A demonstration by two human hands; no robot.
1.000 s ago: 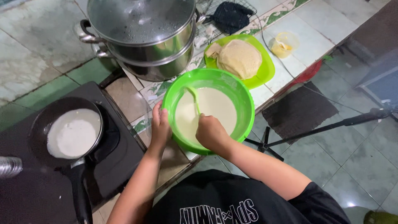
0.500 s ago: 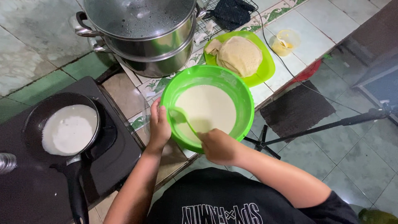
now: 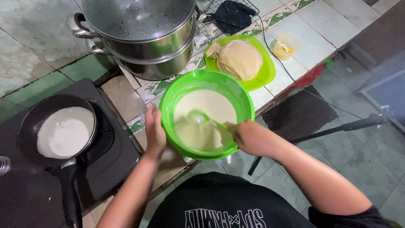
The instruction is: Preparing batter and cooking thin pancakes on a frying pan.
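Head view: right hand (image 3: pixel 249 137) grips a green ladle (image 3: pixel 202 118) dipped in batter, left hand (image 3: pixel 154 133) flat against the green bowl (image 3: pixel 177 90) at the counter's front edge; one crepe cooking in the pan (image 3: pixel 44 109), plenty batter left.

Brightness: even, soft daylight over the tiled table (image 3: pixel 291 74); nothing is blown out.
Light source: seems to come from above and the upper left, judging by the pale sheen on the steamer lid (image 3: pixel 135 17).
Glare: dull highlights on the steel pot (image 3: pixel 156 55); the green bowl (image 3: pixel 181 88) rim shines faintly.
Shadows: soft and short; dark under the frying pan (image 3: pixel 55 114) on the black stove (image 3: pixel 114 147), and the floor (image 3: pixel 358 156) at right falls dimmer.
Blur: the green ladle (image 3: pixel 200 117) is smeared by motion; the right hand (image 3: pixel 251 137) is slightly soft.
Focus: centre sharp, the near shirt a little soft.
Distortion: wide-angle stretch at the edges, tile lines leaning outward.
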